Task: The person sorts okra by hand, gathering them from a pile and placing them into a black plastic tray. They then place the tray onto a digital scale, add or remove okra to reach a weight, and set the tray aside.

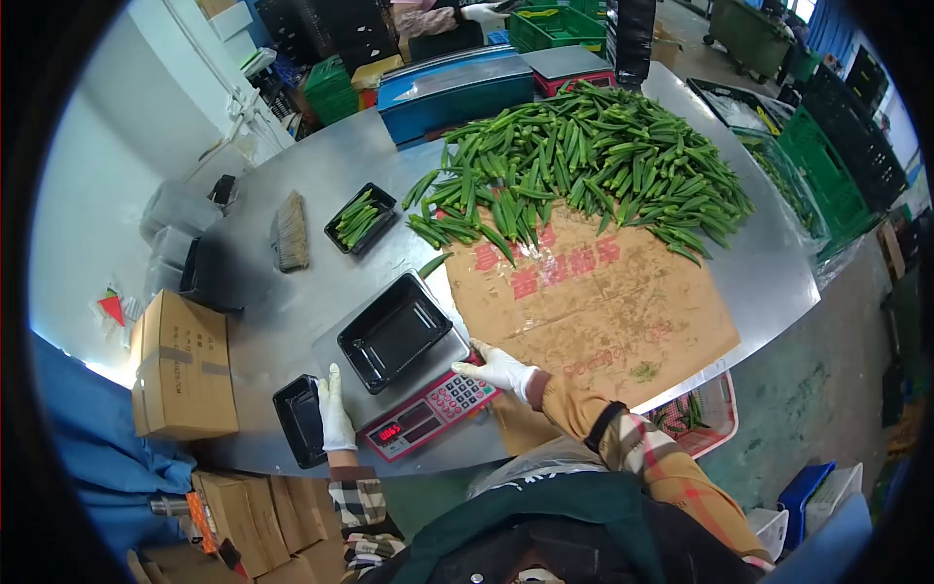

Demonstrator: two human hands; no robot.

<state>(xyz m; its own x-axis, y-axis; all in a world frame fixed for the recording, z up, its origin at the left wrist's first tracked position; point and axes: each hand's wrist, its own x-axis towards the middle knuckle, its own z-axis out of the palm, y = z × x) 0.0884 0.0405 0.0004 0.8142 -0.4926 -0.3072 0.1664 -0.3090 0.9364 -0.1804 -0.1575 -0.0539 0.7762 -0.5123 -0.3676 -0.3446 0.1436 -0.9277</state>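
At the near edge of the steel counter (769,258), a red-and-grey electronic weighing scale (428,414) stands with its keypad and lit red display facing the person; the digits are too small to read. An empty, glossy black rectangular plastic tray (394,331) sits on the scale's metal platform.

The right hand (498,370), in a white glove, rests at the scale's right corner just above the keypad, fingers spread and closed on nothing. The left hand (336,409), also gloved in white, lies flat with fingers extended along the right rim of a second empty black tray (295,420), which sits on the counter just left of the scale. It appears only to rest there rather than grip, though the angle makes this hard to settle. The two hands are well apart, one on each side of the scale.

Beside the scale to the right lies a flattened brown cardboard sheet with red printing (603,302). A large heap of green okra pods (593,156) covers its far end, and one stray okra pod (435,264) lies near the weighed tray. Farther back on the left stand a small black tray filled with okra (386,200) and a bristle hand brush (290,232). A closed brown cardboard box (183,365) sits at the counter's left end.
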